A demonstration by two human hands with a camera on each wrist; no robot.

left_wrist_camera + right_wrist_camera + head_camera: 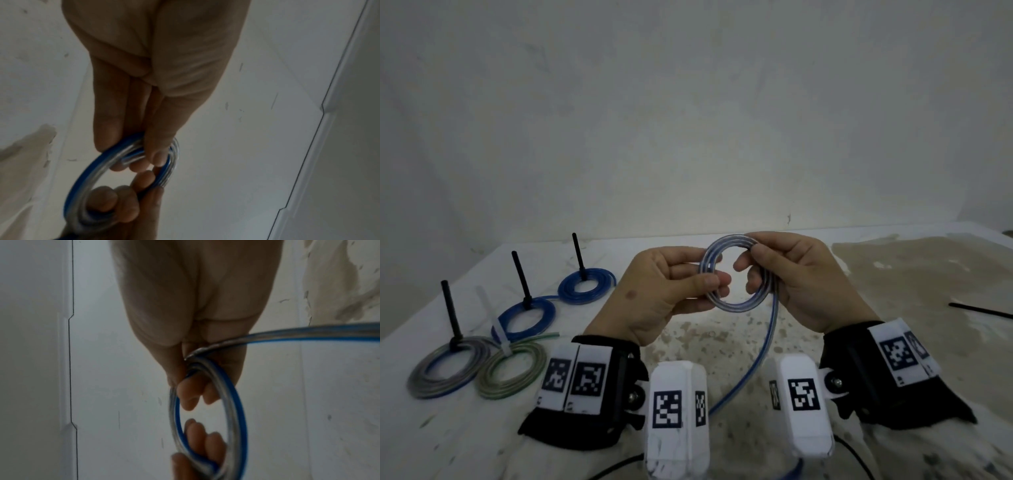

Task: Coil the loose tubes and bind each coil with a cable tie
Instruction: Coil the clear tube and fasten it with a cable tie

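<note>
Both hands hold a coil of clear, blue-striped tube (732,305) upright above the table. My left hand (674,287) pinches its left side between thumb and fingers. My right hand (784,270) grips the right side, fingers through the ring. A loose tail of the tube (760,353) hangs from the coil down toward me. In the left wrist view the coil (86,175) is pinched by the left hand (144,155). In the right wrist view the coil (232,402) sits in the right hand (195,381) and the tail (308,334) leads off right.
Several bound coils lie at the left: two blue ones (582,286) (527,317) and a grey one (445,370) with black cable ties standing up, and a greenish one (513,371) with a white tie. A black cable tie (979,310) lies at the right on the stained table (893,270).
</note>
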